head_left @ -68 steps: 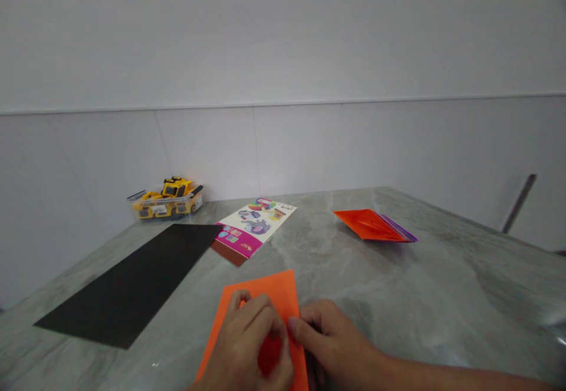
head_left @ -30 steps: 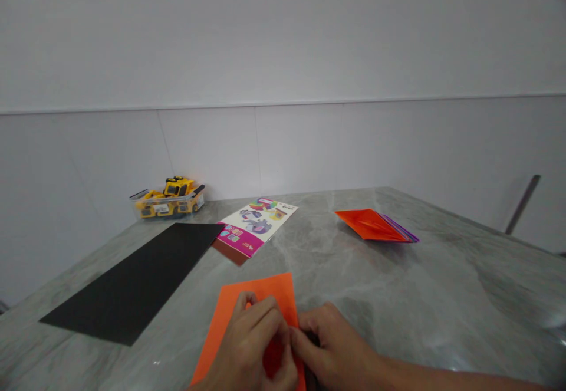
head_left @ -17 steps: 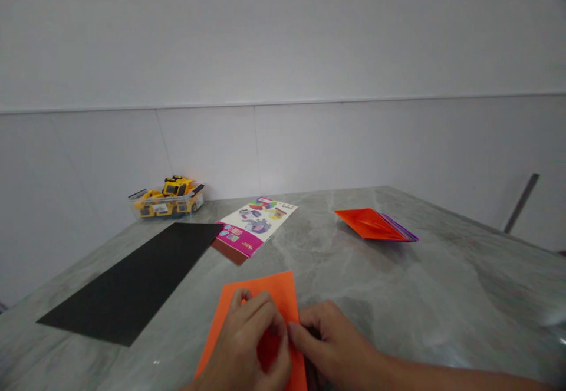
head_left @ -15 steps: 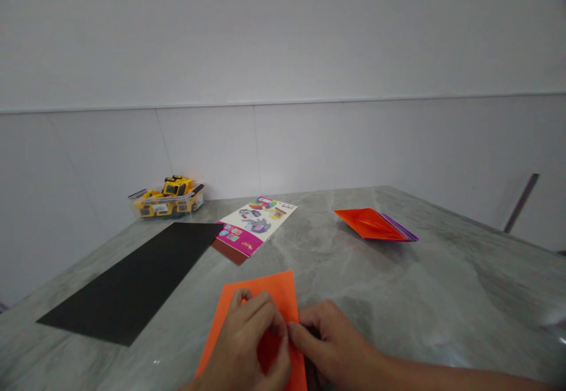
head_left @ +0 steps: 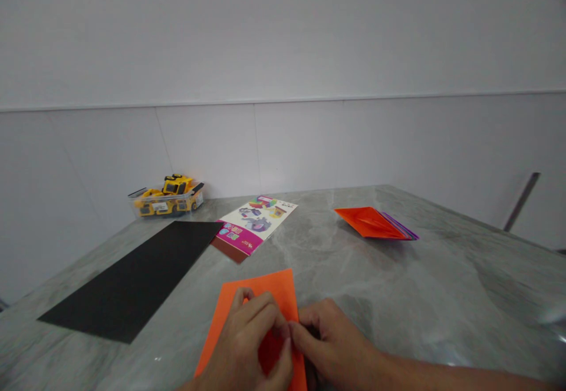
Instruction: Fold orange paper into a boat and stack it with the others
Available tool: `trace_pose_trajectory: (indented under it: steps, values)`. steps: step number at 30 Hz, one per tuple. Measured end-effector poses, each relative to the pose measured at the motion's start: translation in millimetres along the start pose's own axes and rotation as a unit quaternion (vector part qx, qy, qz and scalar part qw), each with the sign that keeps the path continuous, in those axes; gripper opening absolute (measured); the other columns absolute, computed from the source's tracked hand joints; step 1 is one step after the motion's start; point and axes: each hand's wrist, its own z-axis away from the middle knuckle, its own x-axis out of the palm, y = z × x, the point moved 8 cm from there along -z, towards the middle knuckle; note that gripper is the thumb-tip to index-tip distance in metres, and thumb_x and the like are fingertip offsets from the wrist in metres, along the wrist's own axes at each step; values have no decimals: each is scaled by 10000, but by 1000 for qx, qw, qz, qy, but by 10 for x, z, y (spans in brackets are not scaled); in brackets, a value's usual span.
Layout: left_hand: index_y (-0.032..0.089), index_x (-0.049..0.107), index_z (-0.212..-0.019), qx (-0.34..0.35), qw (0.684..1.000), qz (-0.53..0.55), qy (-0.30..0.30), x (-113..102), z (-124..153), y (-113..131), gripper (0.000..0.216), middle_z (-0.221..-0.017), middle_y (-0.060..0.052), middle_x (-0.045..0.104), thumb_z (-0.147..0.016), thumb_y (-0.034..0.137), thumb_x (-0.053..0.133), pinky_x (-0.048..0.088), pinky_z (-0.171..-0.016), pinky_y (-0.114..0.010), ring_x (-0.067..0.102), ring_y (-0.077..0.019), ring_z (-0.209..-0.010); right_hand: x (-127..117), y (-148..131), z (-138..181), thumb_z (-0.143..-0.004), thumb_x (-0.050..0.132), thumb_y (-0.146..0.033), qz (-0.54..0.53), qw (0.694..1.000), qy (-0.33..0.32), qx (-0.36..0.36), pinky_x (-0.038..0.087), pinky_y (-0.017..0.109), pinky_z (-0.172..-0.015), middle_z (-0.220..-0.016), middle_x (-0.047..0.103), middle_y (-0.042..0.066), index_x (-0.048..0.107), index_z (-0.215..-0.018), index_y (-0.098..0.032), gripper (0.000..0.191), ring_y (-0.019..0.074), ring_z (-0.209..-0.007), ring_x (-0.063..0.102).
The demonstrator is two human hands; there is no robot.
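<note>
An orange sheet of paper (head_left: 275, 282) lies near the bottom centre of the head view, its lower end out of frame. My left hand (head_left: 247, 344) rests over it with curled fingers, thumb and forefinger meeting at the paper's right side. At that same edge, my right hand (head_left: 331, 338) pinches the paper between thumb and forefinger. The fingertips of both hands are almost touching. Red-orange paper shows in the gap between my left thumb and forefinger; whether it is a fold of the same sheet I cannot tell.
A black sheet (head_left: 137, 279) lies to the left on the grey marbled table (head_left: 442, 296). Behind it are a printed picture packet (head_left: 247, 232) and a clear box of yellow toy trucks (head_left: 165, 205). Folded orange and purple papers (head_left: 375, 224) lie to the right, and a wall stands behind.
Almost nothing differs. Both hands keep their places at the orange paper's right edge, with only a tiny shift of the left thumb and fingers.
</note>
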Motion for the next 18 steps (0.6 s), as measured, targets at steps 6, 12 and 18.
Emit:
trace_pose_trajectory:
  steps: [6,12,18]
  values:
    - [213,380,-702,6,1000,-4,3,23,2,23,200,-621,29,496,-659,43,477,347,-645,-331,482,-141,-579,-10,-48,5,-869,444,-256,41,999,6,-32,246,166,-404,-468,446,-40,489,-534,-151,355,65,-436,392]
    - [208,422,-701,-45,998,-37,-18,-88,-69,-29,171,-665,13,531,-723,48,477,383,-662,-336,515,-161,-632,-16,-32,19,-889,436,-412,5,1000,-7,-17,277,175,-397,-488,476,-20,493,-571,-163,408,83,-437,428]
    - [194,562,-1012,-181,981,-70,-18,-215,-135,-435,167,-1019,-88,653,-856,208,505,448,-836,-443,602,-265,-961,13,26,29,-773,368,-788,-96,991,-94,0,284,185,-361,-445,445,-12,477,-519,-169,678,77,-367,397]
